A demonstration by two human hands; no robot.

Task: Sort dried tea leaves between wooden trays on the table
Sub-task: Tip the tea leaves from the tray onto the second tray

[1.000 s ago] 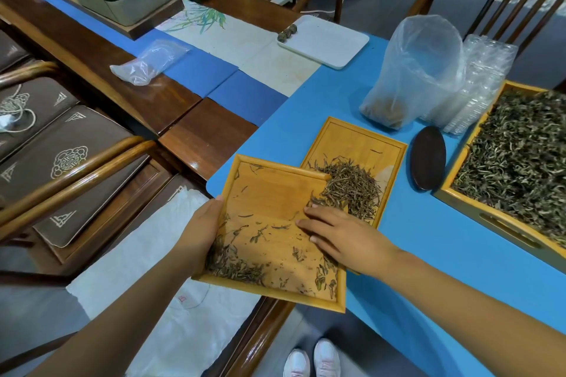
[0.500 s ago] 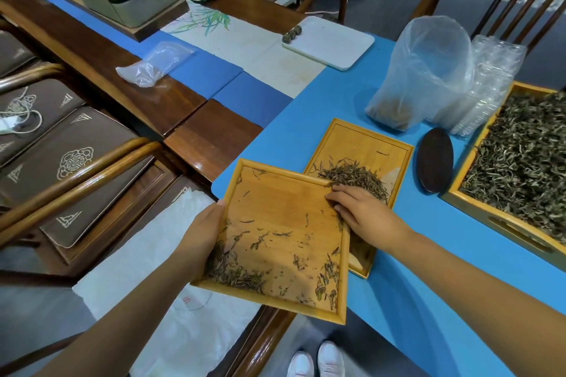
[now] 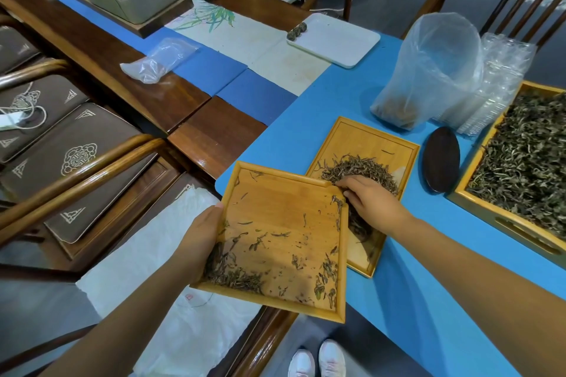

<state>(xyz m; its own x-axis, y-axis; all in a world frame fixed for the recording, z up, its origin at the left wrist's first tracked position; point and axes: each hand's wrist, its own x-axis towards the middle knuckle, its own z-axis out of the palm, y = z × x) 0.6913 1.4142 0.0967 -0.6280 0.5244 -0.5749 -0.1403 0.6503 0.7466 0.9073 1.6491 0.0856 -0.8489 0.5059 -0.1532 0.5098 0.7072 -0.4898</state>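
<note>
The left hand (image 3: 200, 240) grips the left rim of the near wooden tray (image 3: 284, 214), fingers hidden beneath it and thumb along the edge, holding it lifted off the table edge so that its far right corner overlaps the second wooden tray (image 3: 395, 144) lying flat on the blue tablecloth (image 3: 407, 300). This overlap presumably lets leaves be pushed from one tray to the other without spilling onto the cloth. The right hand (image 3: 372, 202) rests at that corner, fingers curled loosely down onto the pile of dried tea leaves (image 3: 358, 170) in the flat tray; whether any leaves are pinched between them cannot be told. The held tray carries only scattered remnants, gathered mainly along its near edge and near right corner, which suggests that most of its contents have been transferred. A larger tray (image 3: 502, 223) heaped with unsorted leaves stands at the right edge of the table, a dark oval scoop (image 3: 442, 159) between it and the flat tray, and a clear plastic bag (image 3: 428, 70) behind.
</note>
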